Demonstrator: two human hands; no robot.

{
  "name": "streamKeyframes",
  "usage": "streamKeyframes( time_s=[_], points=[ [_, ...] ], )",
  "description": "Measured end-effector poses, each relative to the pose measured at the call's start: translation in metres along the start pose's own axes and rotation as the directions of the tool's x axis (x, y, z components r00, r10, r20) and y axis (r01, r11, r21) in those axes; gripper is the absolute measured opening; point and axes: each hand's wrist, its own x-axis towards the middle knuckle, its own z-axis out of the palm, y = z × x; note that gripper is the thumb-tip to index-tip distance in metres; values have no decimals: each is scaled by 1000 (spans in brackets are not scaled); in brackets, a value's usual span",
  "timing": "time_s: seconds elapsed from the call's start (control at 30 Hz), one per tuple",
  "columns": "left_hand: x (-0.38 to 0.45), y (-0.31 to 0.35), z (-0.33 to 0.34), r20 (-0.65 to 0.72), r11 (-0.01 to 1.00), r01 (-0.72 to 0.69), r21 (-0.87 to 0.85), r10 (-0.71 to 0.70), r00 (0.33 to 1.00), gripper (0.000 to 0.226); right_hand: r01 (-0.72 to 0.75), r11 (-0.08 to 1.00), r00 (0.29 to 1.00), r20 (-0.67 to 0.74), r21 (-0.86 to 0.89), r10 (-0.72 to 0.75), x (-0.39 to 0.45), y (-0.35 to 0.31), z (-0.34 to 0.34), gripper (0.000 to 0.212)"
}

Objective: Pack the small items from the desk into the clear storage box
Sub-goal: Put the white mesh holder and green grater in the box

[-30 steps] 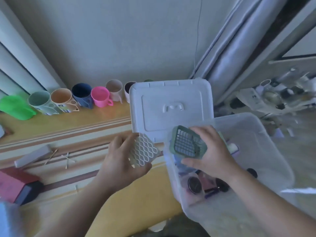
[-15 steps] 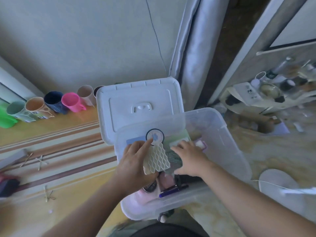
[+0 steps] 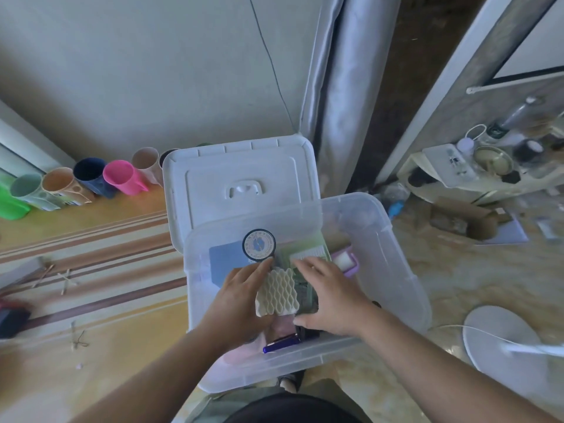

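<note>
Lowering a cream honeycomb piece (image 3: 276,296) into the clear storage box (image 3: 406,279), pinched in the left hand (image 3: 241,296). Right hand (image 3: 328,296), just beside, pressing a green grid basket (image 3: 308,297) down, grip flat and uncurled. Already packed: blue card (image 3: 224,261), round badge (image 3: 258,245), purple pen (image 3: 280,343). Left on the tabletop (image 3: 91,300): thin sticks (image 3: 65,280). Badge lettering too blurred to read.
</note>
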Motion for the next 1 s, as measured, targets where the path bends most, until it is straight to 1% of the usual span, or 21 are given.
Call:
streamKeyframes(
  time_s=[0.07, 0.17, 0.33, 0.4, 0.5, 0.6, 0.63, 0.73, 0.8, 0.9, 1.0],
  points=[
    [5, 4, 10, 34, 999, -28, -24, 29, 999, 106, 1, 1000, 1000, 1, 2, -1, -3, -3, 1, 110],
    [14, 12, 24, 66, 996, -85, -29, 86, 994, 110, 22, 1000, 999, -23, -12, -22, -6, 1, 4, 100],
    [22, 19, 33, 89, 990, -122, -75, 129, 988, 111, -35, 999, 999, 10, 25, 35, -11, 21, 1, 94],
    [23, 23, 31, 78, 990, -88, -108, 96, 992, 107, -93, 995, 996, -8, 41, 93, -9, 35, -7, 94],
    [21, 23, 23, 71, 994, -7, -112, 15, 997, 93, -227, 969, 967, -94, 97, 236, -4, 62, -20, 83],
    [13, 16, 19, 59, 999, 23, -46, -20, 998, 79, -335, 942, 913, -244, 12, 328, 9, 83, -23, 80],
    [9, 13, 19, 54, 999, 36, -35, -34, 998, 75, -361, 932, 898, -272, -9, 345, 15, 87, -21, 81],
    [1, 6, 18, 27, 998, 65, -27, -64, 998, 67, -396, 918, 889, -255, -12, 380, 32, 93, -15, 86],
    [-5, 5, 19, 21, 997, 75, -25, -75, 997, 65, -396, 918, 885, -253, 29, 390, 39, 97, -9, 83],
    [-11, 3, 22, 29, 994, 105, -18, -104, 994, 67, -411, 906, 872, -249, 100, 423, 44, 99, -6, 77],
    [-13, 1, 25, 31, 992, 124, -12, -123, 992, 69, -423, 903, 875, -228, 68, 427, 45, 101, -6, 82]
  ],
)
